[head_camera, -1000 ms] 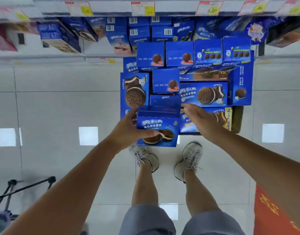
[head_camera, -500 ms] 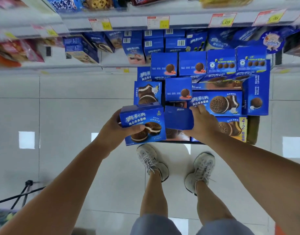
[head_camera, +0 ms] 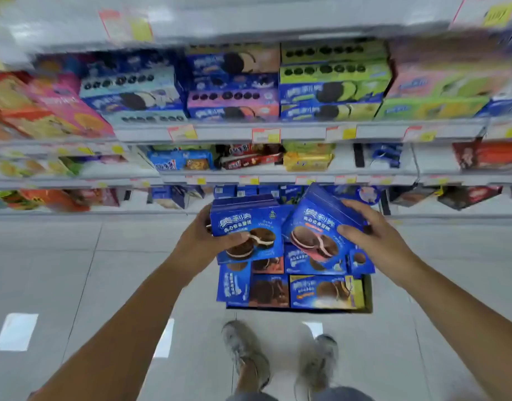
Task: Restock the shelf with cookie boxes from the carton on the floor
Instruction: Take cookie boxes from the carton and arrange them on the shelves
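View from above of a person standing at a shop aisle, both bare arms stretched forward. The left hand (head_camera: 198, 241) grips a blue cardboard cookie box printed with dark sandwich cookies and white cream (head_camera: 249, 224), thumb across its front and fingers behind it. The right hand (head_camera: 376, 235) grips a second blue cardboard box showing pink-cream cookies (head_camera: 315, 227), tilted to the left, thumb on its front face. The two boxes are held side by side in the air, touching or nearly so, directly above an open brown cardboard carton (head_camera: 366, 293) on the pale tiled floor (head_camera: 104, 270), which is packed with more blue cookie boxes (head_camera: 318, 290). Behind stand blurred white metal shelves (head_camera: 307, 131) stocked with colourful biscuit packs. Grey sneakers (head_camera: 246, 351) are visible near the carton.
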Demonstrator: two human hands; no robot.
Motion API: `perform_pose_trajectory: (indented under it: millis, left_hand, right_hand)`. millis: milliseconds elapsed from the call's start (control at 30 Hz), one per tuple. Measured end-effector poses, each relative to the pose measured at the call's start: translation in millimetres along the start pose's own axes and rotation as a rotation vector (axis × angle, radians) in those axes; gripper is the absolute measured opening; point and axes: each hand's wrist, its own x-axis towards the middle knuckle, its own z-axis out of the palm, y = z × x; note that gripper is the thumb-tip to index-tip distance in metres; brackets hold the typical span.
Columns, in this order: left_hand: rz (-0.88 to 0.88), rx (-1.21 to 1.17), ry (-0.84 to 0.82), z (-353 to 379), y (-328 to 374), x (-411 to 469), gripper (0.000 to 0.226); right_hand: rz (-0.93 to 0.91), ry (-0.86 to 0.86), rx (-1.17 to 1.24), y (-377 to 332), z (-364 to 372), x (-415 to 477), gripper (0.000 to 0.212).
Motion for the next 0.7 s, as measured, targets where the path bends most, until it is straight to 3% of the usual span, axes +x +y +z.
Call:
perform_pose_trajectory:
  millis: [133,233,367,567,700]
  left_hand:
    - [0.125,-0.05,-0.017,-11.9,90.1,-25.5,0.054]
    - [0.231,-0.063,0.018,-24.4,151.4,-36.1,0.056]
    - [0.425,-0.02,0.061,-39.3,216.3,-23.0,0.064]
    - [0.651,0.021,0.155,-43.3,282.3,26.5,0.064]
    - [0.693,0.015,0.256,-44.8,304.8,62.9,0.061]
  right_hand:
    - [-0.167,0.037,0.015,-91.0,-49.4,-25.8,0.048]
    - [-0.328,0.084,-0.067,-148.8,-73.3,-34.9,0.047]
    - [-0.522,0.201,-0.229,-205.8,-91.6,-32.8,0.059]
    - [-0.615,0.462,-0.467,-250.5,-106.1,-2.2,0.064]
    - [-0.592,0.459,-0.646,-277.5,-113.4,27.3,0.065]
